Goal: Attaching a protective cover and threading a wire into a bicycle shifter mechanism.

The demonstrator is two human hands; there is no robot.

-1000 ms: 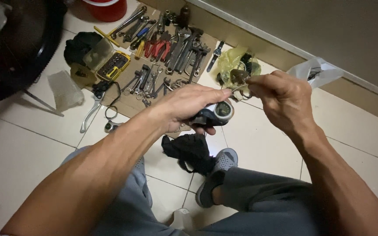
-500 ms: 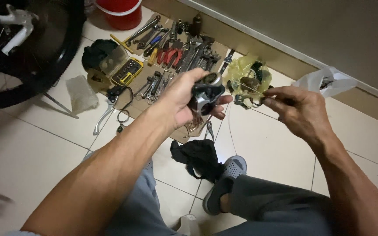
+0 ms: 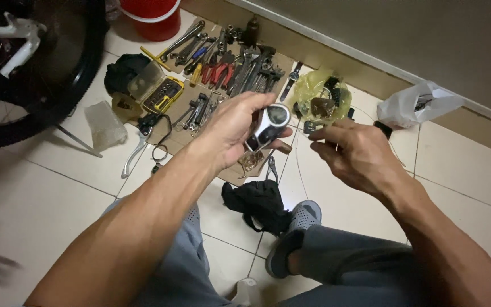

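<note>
My left hand [image 3: 235, 128] grips a small black and silver bicycle part [image 3: 270, 126] with a round face, held up over the floor. My right hand [image 3: 352, 153] sits just to its right, fingertips pinched on a thin cable [image 3: 298, 165] that curves down from them. The two hands are a few centimetres apart. Below them lies a black cloth [image 3: 258, 203] beside my grey shoe [image 3: 291, 236].
Several wrenches and pliers [image 3: 228, 68] lie on cardboard. A yellow bit case [image 3: 163, 94], a red bucket [image 3: 153, 18], a yellow bag of parts [image 3: 319, 101], a white bag [image 3: 416, 104], a brake lever [image 3: 137, 149] and a bicycle wheel [image 3: 35, 74] surround them.
The view has shifted, so the tools and wheel sit lower and further right in frame. My hands have drawn apart, and the part in my left hand is turned with its round face up.
</note>
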